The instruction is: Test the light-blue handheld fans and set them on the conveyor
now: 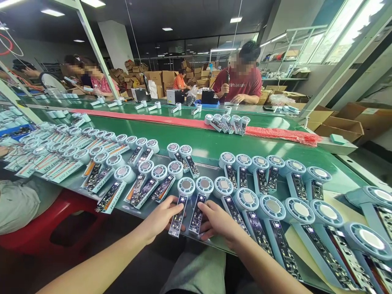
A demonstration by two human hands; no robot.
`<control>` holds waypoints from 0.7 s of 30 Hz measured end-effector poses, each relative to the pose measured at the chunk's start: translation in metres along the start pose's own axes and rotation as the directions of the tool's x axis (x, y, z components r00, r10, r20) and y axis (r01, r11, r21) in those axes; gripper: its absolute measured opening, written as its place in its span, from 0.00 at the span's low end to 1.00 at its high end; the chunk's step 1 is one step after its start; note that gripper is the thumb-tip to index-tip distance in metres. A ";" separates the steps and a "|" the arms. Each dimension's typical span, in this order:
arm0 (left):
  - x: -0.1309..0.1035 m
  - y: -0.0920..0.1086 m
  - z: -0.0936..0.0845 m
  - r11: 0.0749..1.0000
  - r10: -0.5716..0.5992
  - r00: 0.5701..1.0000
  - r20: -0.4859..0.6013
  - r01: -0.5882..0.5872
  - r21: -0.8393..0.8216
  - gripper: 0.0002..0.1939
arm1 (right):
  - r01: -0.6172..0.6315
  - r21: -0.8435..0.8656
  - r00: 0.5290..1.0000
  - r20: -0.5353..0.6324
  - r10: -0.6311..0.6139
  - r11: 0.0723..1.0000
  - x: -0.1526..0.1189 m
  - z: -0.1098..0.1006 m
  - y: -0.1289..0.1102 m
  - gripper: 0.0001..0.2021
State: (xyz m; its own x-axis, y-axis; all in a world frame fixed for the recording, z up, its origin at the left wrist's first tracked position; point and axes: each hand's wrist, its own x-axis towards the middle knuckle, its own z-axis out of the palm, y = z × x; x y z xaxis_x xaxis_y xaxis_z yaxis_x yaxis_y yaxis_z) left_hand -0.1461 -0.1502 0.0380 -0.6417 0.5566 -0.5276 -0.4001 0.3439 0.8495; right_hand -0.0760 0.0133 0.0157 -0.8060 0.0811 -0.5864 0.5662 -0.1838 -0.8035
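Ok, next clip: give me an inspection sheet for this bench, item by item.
Surface: green conveyor belt with a red strip along its far side.
Job's things: two handheld fan units side by side at the near edge, the left unit and the right unit, circuit boards exposed.
Clutter: rows of similar fan units across the belt; more with printed cards to the left.
Hands: left hand rests its fingers on the left unit; right hand touches the right unit; neither is closed around one.
Cables: thin lines hang from overhead.
Surroundings: seated workers across the belt, stacked cardboard boxes, shelving.
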 end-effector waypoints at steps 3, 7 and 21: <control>0.003 0.000 0.000 1.000 0.007 1.000 -0.016 -0.007 -0.007 0.20 | 0.013 -0.019 1.000 0.009 -0.013 1.000 0.000 0.000 -0.003 0.09; 0.006 0.001 0.000 1.000 0.030 0.999 -0.023 -0.030 0.001 0.19 | 0.017 -0.050 0.999 0.046 -0.015 0.999 0.001 -0.001 -0.005 0.08; 0.013 0.002 -0.003 0.980 0.130 0.972 -0.198 -0.096 0.172 0.32 | 0.175 -0.536 0.961 -0.090 -0.262 0.826 -0.004 -0.005 -0.014 0.15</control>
State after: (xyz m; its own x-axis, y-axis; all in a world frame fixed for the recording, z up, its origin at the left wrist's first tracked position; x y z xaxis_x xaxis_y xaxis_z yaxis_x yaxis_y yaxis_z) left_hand -0.1573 -0.1438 0.0330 -0.8050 0.4360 -0.4023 -0.2177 0.4137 0.8840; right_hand -0.0798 0.0205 0.0284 -0.9070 0.2146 -0.3624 0.4197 0.3869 -0.8211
